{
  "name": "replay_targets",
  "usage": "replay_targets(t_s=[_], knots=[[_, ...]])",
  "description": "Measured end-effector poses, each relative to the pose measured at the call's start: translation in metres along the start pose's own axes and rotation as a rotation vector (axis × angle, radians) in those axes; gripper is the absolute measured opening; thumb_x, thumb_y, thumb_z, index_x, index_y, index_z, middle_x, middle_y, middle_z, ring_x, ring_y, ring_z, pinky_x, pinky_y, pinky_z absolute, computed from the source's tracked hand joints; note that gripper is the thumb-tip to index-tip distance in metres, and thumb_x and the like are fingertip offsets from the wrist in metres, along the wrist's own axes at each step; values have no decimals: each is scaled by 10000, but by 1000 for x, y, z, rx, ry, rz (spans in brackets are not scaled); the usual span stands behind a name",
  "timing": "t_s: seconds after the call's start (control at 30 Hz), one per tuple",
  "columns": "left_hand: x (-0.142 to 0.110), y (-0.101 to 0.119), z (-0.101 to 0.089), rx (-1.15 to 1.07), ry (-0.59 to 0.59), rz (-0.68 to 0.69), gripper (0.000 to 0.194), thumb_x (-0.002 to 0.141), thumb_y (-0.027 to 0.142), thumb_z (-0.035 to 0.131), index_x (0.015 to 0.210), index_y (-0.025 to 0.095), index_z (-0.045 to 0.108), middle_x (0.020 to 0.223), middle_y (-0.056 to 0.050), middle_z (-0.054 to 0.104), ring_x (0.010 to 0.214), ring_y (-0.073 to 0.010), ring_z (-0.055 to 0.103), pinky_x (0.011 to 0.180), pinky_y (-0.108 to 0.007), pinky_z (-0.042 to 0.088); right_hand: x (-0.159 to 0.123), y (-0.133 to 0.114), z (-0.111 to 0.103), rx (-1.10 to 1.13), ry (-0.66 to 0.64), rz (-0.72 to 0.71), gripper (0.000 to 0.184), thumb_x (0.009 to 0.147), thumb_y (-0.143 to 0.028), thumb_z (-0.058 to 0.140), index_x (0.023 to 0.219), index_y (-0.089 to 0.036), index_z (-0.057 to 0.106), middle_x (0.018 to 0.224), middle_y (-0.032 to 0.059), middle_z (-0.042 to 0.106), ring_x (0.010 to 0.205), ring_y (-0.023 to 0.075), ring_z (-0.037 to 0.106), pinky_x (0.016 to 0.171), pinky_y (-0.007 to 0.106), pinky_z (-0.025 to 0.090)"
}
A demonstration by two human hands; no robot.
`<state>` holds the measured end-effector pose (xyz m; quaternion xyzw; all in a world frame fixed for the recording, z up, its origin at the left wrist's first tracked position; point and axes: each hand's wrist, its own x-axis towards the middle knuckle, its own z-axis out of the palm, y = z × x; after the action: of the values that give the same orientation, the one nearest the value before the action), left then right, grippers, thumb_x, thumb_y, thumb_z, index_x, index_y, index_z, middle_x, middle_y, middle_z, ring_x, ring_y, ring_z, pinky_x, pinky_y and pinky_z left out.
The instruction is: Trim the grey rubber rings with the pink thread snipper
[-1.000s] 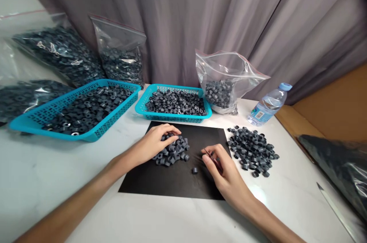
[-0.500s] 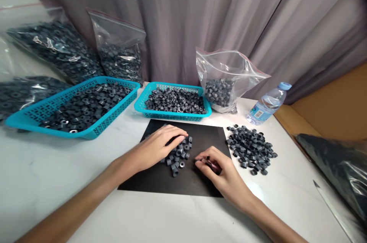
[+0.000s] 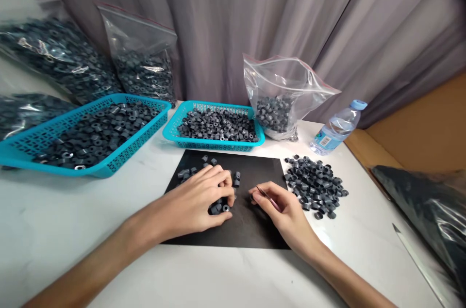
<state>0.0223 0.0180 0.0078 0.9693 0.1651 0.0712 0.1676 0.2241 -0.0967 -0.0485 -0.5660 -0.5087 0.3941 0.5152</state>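
Observation:
Small dark grey plastic rings [image 3: 216, 209] lie heaped on a black mat [image 3: 251, 235]. Over this heap my left hand [image 3: 204, 191] is arched, palm down, its bent fingers and thumb apart with rings between them. My right hand [image 3: 282, 203] is closed around a slim pinkish tool with a thin metal tip [image 3: 268, 197], above the mat's right part. Its exact kind is not clear. A small dark piece shows at the right fingertips, probably a ring. To the right of the mat, a second pile of dark grey rings [image 3: 316, 184] lies on the white table [image 3: 127, 269].
Two blue baskets [image 3: 109, 170] [image 3: 218, 145] of rings stand behind the mat. Clear zip bags of rings [image 3: 145, 72] [image 3: 276, 109] stand at the back. A water bottle [image 3: 337, 128] is at the back right. Near a dark bag [image 3: 418, 216] lies a long pale pointed strip [image 3: 415, 259].
My left hand has come nearer and its fingers have curled down around rings, with its thumb spread towards me. My right hand has turned slightly, showing more of the tool.

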Motion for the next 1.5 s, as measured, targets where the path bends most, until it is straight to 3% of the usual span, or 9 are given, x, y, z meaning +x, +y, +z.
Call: replay_targets(t_s=[0.13,0.27,0.37,0.67,0.83,0.97,1.2,1.5], knots=[[4,1,-5,-267,28,-74,145,915,392,617,917,270,697,1005,-6,624,1008,-217,562,904,-344,412,-1,-1,-1,16,-1,8,309,912,-476,632,1023,-197,704,977,58,712,915,209,661,791,302,527],[10,4,-3,-768,114,-214,185,898,411,648,969,243,677,956,-2,689,904,-180,643,843,-311,484,-4,-2,-1,37,15,-32,297,897,-446,661,1080,-216,704,962,52,692,868,195,634,726,291,518],[14,8,4,-1071,109,-289,236,886,377,677,1066,226,653,941,-20,734,920,-190,696,852,-314,515,-8,-3,-1,10,69,-81,268,905,-425,654,1074,-224,713,901,44,659,788,176,604,638,272,493],[15,29,15,-1430,81,-414,280,928,364,627,1118,182,725,1160,-84,739,1142,-235,664,1029,-343,489,-16,-5,-4,2,184,-105,242,888,-410,687,1044,-225,676,910,51,666,796,184,617,585,264,464],[15,28,17,-1481,83,-450,301,943,380,607,1146,183,713,1184,-82,733,1153,-249,666,1056,-360,483,-13,-9,-6,-68,185,-190,183,904,-391,673,994,-234,698,889,39,633,748,163,584,575,266,452],[17,26,18,-1464,71,-401,311,960,382,578,1163,194,721,1214,-79,715,1166,-247,656,1045,-349,493,-12,-9,-8,-93,138,-223,168,917,-383,659,988,-243,721,921,58,638,828,193,598,595,279,465],[17,28,16,-1484,64,-396,306,987,346,538,1164,199,739,1238,-79,716,1151,-221,660,1012,-299,507,-9,-6,-10,-32,78,-185,207,922,-364,660,1092,-282,744,919,39,618,856,183,596,671,287,484],[16,26,17,-1574,91,-478,259,923,348,643,1095,201,769,1228,-76,731,1125,-244,679,994,-332,523,-4,0,-14,9,10,-116,274,913,-406,664,1144,-283,749,951,45,618,872,187,589,707,303,483]])
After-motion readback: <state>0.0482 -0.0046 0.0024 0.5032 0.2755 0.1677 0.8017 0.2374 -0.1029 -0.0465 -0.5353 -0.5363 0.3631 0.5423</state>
